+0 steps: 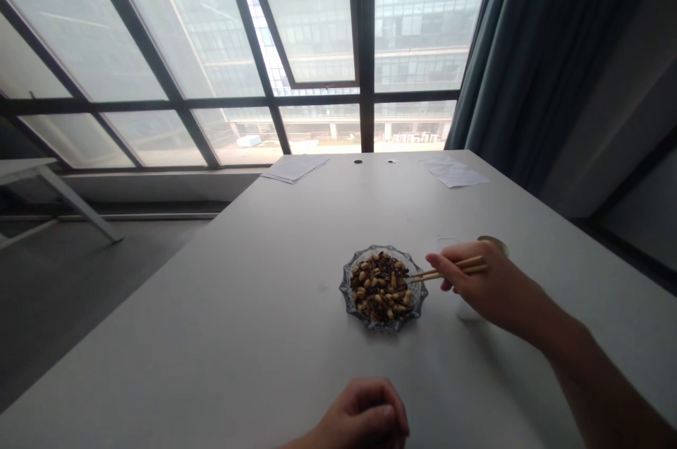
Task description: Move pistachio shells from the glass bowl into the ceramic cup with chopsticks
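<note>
A clear glass dish (346,297) with a scalloped rim stands on the white table, filled with a mix of pale nuts in shells and dark, thin seeds (378,287). My right hand (479,280) is closed round a pair of wooden chopsticks (431,275). Their tips reach over the dish's right side, at the edge of the mix; I cannot make out anything between them. Close to the front of the table, my left hand (370,410) is loosely curled, with nothing visible in it. It lies below the dish, apart from it.
Behind my right hand, a round brownish-gold object (494,244) and a clear container (470,311) are mostly hidden. Papers (296,168) lie at the table's far left corner, and another sheet (455,172) at the far right. Windows and a dark curtain (534,68) stand beyond.
</note>
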The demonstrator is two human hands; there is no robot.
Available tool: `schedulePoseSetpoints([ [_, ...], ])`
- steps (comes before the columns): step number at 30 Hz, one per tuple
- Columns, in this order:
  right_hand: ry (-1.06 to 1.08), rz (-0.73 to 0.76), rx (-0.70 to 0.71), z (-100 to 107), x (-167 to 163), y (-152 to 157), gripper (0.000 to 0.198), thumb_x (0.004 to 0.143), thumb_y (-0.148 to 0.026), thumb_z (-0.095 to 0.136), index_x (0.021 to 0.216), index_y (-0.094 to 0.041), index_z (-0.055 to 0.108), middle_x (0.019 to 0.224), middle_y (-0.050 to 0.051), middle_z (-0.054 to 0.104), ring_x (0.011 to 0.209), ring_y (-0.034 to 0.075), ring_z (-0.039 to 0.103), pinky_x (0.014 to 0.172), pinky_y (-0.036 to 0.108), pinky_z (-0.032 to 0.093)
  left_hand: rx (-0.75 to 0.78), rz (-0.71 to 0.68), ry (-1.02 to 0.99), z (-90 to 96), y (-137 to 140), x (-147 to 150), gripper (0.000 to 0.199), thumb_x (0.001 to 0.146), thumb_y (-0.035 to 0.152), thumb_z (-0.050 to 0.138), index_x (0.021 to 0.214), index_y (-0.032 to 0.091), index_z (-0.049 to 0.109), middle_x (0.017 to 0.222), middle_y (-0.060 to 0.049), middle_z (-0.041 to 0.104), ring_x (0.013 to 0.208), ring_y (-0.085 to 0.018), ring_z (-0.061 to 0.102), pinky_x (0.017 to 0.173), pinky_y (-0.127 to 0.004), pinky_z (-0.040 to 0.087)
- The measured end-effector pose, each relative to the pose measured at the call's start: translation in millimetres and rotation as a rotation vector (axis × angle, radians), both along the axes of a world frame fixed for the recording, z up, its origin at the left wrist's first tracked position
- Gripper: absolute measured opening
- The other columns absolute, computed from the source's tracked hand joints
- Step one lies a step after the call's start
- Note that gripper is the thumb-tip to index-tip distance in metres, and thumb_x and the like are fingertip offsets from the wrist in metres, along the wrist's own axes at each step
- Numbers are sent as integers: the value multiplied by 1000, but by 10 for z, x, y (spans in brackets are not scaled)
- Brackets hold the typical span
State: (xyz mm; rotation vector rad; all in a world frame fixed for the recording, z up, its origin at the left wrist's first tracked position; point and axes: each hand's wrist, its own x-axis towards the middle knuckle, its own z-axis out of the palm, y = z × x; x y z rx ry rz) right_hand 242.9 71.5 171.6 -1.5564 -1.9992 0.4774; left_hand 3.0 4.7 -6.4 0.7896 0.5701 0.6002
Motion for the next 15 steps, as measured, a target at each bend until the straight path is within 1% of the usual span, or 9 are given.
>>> schedulePoseSetpoints([
  [3,116,-18,-77,30,41,-9,41,94,-50,59,71,-19,73,66,3,72,61,19,67,55,28,43,-4,0,-4,-12,15,-24,44,72,54,81,76,12,69,58,-3,60,53,-11,50,53,-24,28],
  [6,144,-65,-84,33,92,-10,33,92,-48,62,81,-21,77,75,6,76,66,22,70,56,29,47,1,2,-6,-23,28,-40,45,72,54,82,76,12,69,58,-3,61,53,-11,50,52,-23,29],
  [9,105,-15,-71,13,108,15,33,93,-45,60,81,-20,78,76,6,77,67,22,70,58,29,48,9,5,-5,-29,27,-31,45,72,54,82,76,12,69,59,-3,61,53,-11,51,51,-23,29],
  [15,95,65,-78,-66,62,103,39,96,-45,56,83,-17,80,73,7,76,66,21,70,59,28,50,-3,13,-7,-23,-1,25,45,73,55,81,78,12,69,58,-2,60,53,-11,52,52,-23,30],
])
